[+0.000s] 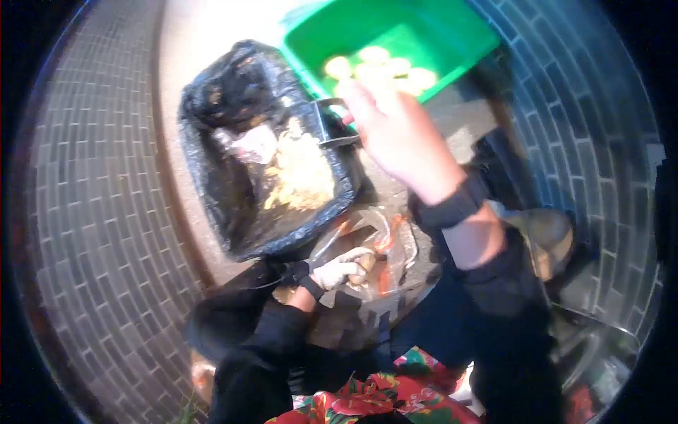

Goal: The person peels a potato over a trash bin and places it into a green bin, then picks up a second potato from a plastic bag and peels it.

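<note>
Left hand (342, 271) grips potato (366, 262); right hand (404, 138) holds peeler (322, 121)

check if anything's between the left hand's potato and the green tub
Yes: the right hand is in line, over the near edge of the tub; the far edge of the bag lies beyond the potato. The bin sits left of the line. Heights can't be told.

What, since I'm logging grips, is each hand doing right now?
Left hand: gloved, closed around a brown potato-like lump.
Right hand: closed on a metal-framed tool; glare hides whether it holds anything else.
</note>
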{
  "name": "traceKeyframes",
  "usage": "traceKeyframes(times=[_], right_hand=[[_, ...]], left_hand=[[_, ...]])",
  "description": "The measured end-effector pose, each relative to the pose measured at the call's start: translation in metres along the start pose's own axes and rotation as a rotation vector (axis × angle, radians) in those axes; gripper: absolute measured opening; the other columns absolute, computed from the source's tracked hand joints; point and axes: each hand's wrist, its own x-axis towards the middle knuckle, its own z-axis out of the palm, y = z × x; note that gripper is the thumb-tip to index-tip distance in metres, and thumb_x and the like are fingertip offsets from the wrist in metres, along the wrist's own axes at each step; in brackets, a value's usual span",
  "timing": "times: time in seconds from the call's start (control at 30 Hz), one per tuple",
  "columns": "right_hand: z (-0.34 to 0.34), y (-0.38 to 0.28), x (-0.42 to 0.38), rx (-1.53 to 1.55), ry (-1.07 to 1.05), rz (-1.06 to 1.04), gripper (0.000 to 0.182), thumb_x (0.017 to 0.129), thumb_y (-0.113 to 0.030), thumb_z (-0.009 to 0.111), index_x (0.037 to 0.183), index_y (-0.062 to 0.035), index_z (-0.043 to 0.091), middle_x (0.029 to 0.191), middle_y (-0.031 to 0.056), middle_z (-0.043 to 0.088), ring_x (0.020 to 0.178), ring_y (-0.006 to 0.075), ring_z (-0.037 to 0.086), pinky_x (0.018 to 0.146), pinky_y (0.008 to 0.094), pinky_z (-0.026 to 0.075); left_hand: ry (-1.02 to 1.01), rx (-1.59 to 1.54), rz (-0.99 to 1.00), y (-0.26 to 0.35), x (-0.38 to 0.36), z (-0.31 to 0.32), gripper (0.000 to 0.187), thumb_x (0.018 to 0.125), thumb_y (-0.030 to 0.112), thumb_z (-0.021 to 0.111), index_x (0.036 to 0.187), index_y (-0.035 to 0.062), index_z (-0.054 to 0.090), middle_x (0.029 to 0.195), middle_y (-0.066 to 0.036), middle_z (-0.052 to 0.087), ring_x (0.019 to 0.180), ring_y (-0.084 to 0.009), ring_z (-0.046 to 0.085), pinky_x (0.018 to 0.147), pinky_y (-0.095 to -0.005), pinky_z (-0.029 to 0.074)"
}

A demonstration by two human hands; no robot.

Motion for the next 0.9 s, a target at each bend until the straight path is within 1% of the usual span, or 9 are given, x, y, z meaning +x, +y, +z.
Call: traceKeyframes(times=[0.1,0.17,0.23,0.33,0.57,0.63,0.7,0.8,0.9], right_hand=[[0.018,0.000,-0.007,-0.082,-0.064,-0.062,0.046,0.101,-0.031,0.044,0.078,0.0028,0.063,0.072,0.0256,0.063,0.074,0.0440,0.064,0.070,0.0527,0.050],[0.035,-0.007,-0.014,-0.157,-0.081,-0.111,0.042,0.101,-0.028,0.044,0.080,0.0018,0.065,0.074,0.0250,0.064,0.075,0.0433,0.065,0.071,0.0528,0.050],[0.055,-0.004,-0.014,-0.295,-0.131,-0.269,0.040,0.101,-0.025,0.043,0.080,-0.0001,0.066,0.076,0.0238,0.065,0.074,0.0417,0.065,0.070,0.0522,0.051],[0.084,-0.016,-0.018,-0.232,-0.166,-0.254,0.035,0.102,-0.024,0.042,0.088,-0.0017,0.066,0.079,0.0214,0.066,0.073,0.0395,0.066,0.068,0.0511,0.052],[0.126,-0.022,0.009,-0.246,-0.047,-0.383,0.043,0.102,-0.028,0.046,0.069,-0.0032,0.060,0.063,0.0144,0.058,0.062,0.0345,0.056,0.065,0.0445,0.043],[0.131,-0.024,0.017,-0.124,-0.110,-0.175,0.044,0.100,-0.025,0.048,0.062,-0.0064,0.060,0.067,0.0157,0.062,0.070,0.0373,0.058,0.070,0.0476,0.042],[0.141,-0.032,0.023,-0.085,-0.076,-0.107,0.046,0.099,-0.024,0.051,0.058,-0.0067,0.058,0.063,0.0135,0.060,0.069,0.0345,0.057,0.072,0.0454,0.041],[0.156,-0.034,0.034,-0.431,0.034,-0.432,0.043,0.097,-0.022,0.054,0.057,-0.0077,0.058,0.060,0.0086,0.059,0.066,0.0293,0.055,0.071,0.0417,0.039],[0.177,-0.042,0.035,-0.448,0.008,-0.474,0.042,0.096,-0.022,0.054,0.056,-0.0090,0.057,0.060,0.0075,0.059,0.066,0.0280,0.055,0.070,0.0413,0.039]], left_hand=[[0.041,0.288,0.298,0.051,-0.071,0.006,0.057,0.090,0.034,0.058,0.139,0.0054,0.047,0.125,-0.019,0.058,0.106,-0.0276,0.061,0.081,-0.0426,0.057],[-0.008,-0.389,0.332,0.087,-0.119,0.019,0.067,0.093,0.057,0.047,0.137,0.0053,0.049,0.124,-0.025,0.058,0.099,-0.0309,0.064,0.075,-0.0442,0.058],[0.017,-0.396,0.453,0.125,-0.157,0.021,0.087,0.090,0.078,0.033,0.134,0.0051,0.051,0.114,-0.026,0.064,0.090,-0.0324,0.067,0.068,-0.0447,0.059],[0.512,-0.311,0.623,0.171,-0.193,0.035,0.085,0.092,0.077,0.032,0.132,0.0052,0.054,0.114,-0.022,0.066,0.094,-0.0300,0.067,0.072,-0.0392,0.059],[0.389,-0.234,0.818,0.224,-0.172,-0.007,0.076,0.094,0.073,0.033,0.130,0.0101,0.058,0.113,-0.010,0.067,0.085,-0.0216,0.067,0.057,-0.0280,0.054],[0.432,-0.352,0.797,0.230,-0.170,0.001,0.073,0.094,0.071,0.035,0.125,0.0100,0.060,0.108,-0.008,0.068,0.080,-0.0207,0.067,0.056,-0.0270,0.053],[0.353,-0.272,0.778,0.237,-0.172,-0.001,0.072,0.094,0.071,0.036,0.123,0.0096,0.061,0.104,-0.008,0.069,0.082,-0.0200,0.067,0.060,-0.0283,0.054],[0.466,-0.275,0.877,0.241,-0.163,-0.006,0.061,0.099,0.061,0.041,0.121,0.0078,0.061,0.105,-0.008,0.069,0.088,-0.0185,0.066,0.074,-0.0294,0.054],[0.470,-0.270,0.928,0.244,-0.164,-0.018,0.052,0.104,0.050,0.044,0.120,0.0053,0.064,0.103,-0.005,0.068,0.091,-0.0142,0.064,0.083,-0.0270,0.051]])
